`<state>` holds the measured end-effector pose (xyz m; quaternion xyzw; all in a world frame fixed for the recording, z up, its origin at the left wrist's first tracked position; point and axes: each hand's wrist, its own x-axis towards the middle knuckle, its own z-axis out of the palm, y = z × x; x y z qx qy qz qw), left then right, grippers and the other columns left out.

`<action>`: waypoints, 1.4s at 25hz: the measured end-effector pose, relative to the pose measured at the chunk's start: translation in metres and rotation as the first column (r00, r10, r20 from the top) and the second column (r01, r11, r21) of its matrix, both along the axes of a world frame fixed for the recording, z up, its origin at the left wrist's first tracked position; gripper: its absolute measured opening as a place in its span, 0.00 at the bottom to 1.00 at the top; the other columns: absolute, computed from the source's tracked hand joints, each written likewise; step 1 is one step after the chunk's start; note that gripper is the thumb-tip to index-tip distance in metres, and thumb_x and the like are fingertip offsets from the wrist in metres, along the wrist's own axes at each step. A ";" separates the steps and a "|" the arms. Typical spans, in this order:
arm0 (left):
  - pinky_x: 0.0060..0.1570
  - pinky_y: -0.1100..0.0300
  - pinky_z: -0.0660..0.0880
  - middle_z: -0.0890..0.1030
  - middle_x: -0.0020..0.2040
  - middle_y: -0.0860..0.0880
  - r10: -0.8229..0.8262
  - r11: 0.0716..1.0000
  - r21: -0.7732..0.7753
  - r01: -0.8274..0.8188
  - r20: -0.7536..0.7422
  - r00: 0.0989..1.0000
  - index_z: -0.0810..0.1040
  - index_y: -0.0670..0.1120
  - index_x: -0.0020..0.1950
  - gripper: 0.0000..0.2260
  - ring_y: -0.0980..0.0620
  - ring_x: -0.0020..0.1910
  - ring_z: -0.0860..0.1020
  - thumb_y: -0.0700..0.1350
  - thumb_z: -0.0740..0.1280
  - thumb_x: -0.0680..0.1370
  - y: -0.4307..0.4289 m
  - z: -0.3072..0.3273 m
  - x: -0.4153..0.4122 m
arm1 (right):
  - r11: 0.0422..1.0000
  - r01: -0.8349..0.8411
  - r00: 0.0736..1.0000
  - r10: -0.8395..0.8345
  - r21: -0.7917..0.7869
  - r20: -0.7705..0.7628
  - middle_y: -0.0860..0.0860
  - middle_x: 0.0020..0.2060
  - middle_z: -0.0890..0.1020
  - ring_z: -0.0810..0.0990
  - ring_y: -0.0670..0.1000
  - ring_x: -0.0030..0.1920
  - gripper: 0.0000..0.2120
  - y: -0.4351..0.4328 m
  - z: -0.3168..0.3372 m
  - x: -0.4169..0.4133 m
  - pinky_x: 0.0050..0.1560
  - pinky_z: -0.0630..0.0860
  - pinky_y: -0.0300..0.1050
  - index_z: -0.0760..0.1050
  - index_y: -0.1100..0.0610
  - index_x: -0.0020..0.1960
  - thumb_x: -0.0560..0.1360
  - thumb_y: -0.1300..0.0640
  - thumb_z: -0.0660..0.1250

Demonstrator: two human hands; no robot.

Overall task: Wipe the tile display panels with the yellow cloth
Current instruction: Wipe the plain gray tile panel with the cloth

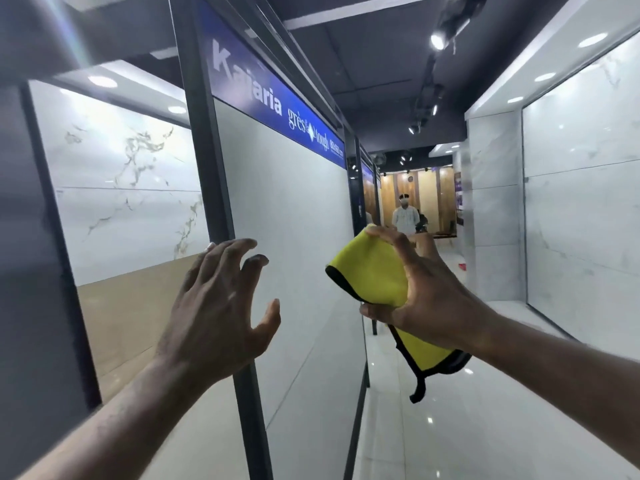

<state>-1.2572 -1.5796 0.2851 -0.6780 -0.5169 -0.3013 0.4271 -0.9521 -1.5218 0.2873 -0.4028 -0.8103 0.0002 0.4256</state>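
Facing down a narrow showroom aisle over a glossy white tiled floor (467,427) mirroring the ceiling spotlights (438,39). On the left, a plain pale-grey tile display panel (294,209) set beside a dark metal frame post (207,150) and topped by a blue Kajaria banner (270,98). Further left, a white marble-veined panel (121,174) above a tan wood-look panel (117,323). On the right, white marble wall tiles (581,202). At the far end, a person in white (404,216) before wood-toned boards.

Raised in front of the frame post, the left hand (214,306), fingers (239,247) spread and holding nothing; contact with the post impossible to tell. Up in mid-air near the grey panel's far edge, the right hand (426,299), pinching the folded yellow cloth (370,271): fingertips (375,232) hooked over its top edge, thumb under its lower edge, black-trimmed tail hanging below the wrist. Cloth between the two hands, apart from the left one; contact with the panel not discernible.
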 end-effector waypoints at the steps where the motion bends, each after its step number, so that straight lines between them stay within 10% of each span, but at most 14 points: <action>1: 0.76 0.42 0.66 0.76 0.74 0.40 0.015 1.000 0.007 -0.015 -0.013 1.000 0.81 0.41 0.68 0.25 0.37 0.75 0.72 0.53 0.75 0.76 0.017 0.005 -0.005 | 1.000 -0.019 1.000 0.019 0.014 0.006 0.42 0.65 0.60 0.74 0.53 0.59 0.50 0.023 0.004 -0.006 0.55 0.77 0.49 0.48 0.22 0.75 0.68 0.38 0.81; 15: 0.72 0.54 0.67 0.76 0.70 0.45 0.427 0.871 0.254 -0.422 0.035 0.903 0.80 0.41 0.69 0.27 0.44 0.69 0.76 0.53 0.78 0.74 0.216 0.140 -0.048 | 0.863 -0.452 0.854 0.492 0.225 -0.171 0.43 0.64 0.60 0.73 0.48 0.52 0.45 0.334 0.145 -0.140 0.46 0.73 0.43 0.51 0.23 0.76 0.68 0.30 0.76; 21: 0.69 0.45 0.75 0.73 0.73 0.43 0.462 0.787 0.390 -0.478 0.140 0.876 0.73 0.41 0.75 0.30 0.40 0.69 0.75 0.57 0.66 0.77 0.242 0.201 -0.080 | 0.679 -0.590 0.684 0.708 0.436 -0.176 0.40 0.65 0.54 0.74 0.55 0.62 0.44 0.371 0.218 -0.240 0.60 0.74 0.46 0.50 0.32 0.81 0.72 0.31 0.70; 27: 0.66 0.61 0.62 0.71 0.76 0.46 0.199 0.820 0.408 -0.402 0.455 0.868 0.67 0.48 0.81 0.23 0.48 0.74 0.69 0.52 0.62 0.88 0.275 0.239 -0.098 | 0.526 -0.384 0.761 0.646 0.759 -0.063 0.46 0.83 0.46 0.54 0.55 0.81 0.36 0.380 0.283 -0.304 0.75 0.63 0.60 0.48 0.46 0.85 0.83 0.35 0.57; 35: 0.64 0.47 0.74 0.79 0.66 0.53 0.132 0.768 0.424 -0.480 0.629 0.766 0.63 0.62 0.82 0.19 0.46 0.67 0.76 0.55 0.55 0.90 0.299 0.239 -0.087 | 0.205 -0.480 0.452 0.891 0.853 0.040 0.48 0.77 0.73 0.64 0.49 0.81 0.25 0.406 0.306 -0.339 0.82 0.60 0.53 0.72 0.51 0.78 0.86 0.43 0.53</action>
